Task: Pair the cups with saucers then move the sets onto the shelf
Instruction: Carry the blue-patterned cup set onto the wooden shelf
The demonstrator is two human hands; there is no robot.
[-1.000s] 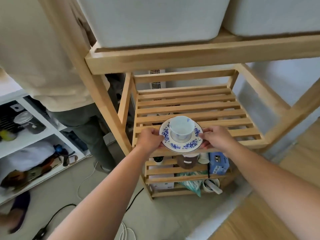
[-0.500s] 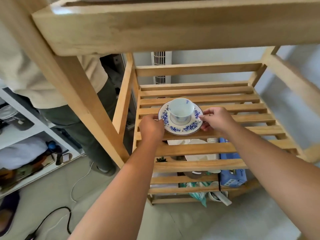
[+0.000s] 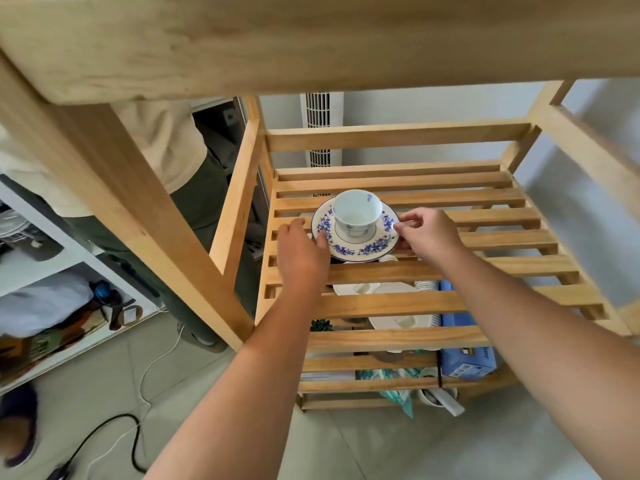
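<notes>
A white cup (image 3: 356, 211) stands upright in the middle of a blue-flowered saucer (image 3: 372, 245). The saucer sits on the slatted wooden shelf (image 3: 485, 237), left of centre. My left hand (image 3: 301, 251) is at the saucer's left rim, thumb over the edge. My right hand (image 3: 427, 233) pinches the right rim between thumb and fingers. Whether the saucer rests fully on the slats or is still slightly lifted I cannot tell.
A thick wooden beam (image 3: 311, 39) of the upper shelf crosses overhead. A slanted post (image 3: 114, 188) stands at the left. Below the slats lie white plates (image 3: 377, 289), a blue box (image 3: 464, 358) and bags. Another person (image 3: 180, 161) stands at the left; cables (image 3: 104, 438) lie on the floor.
Both hands carried the cup and saucer from the shelf's front edge further back over the slats. My fingers have loosened on the rim. The view moved in under the upper shelf.
</notes>
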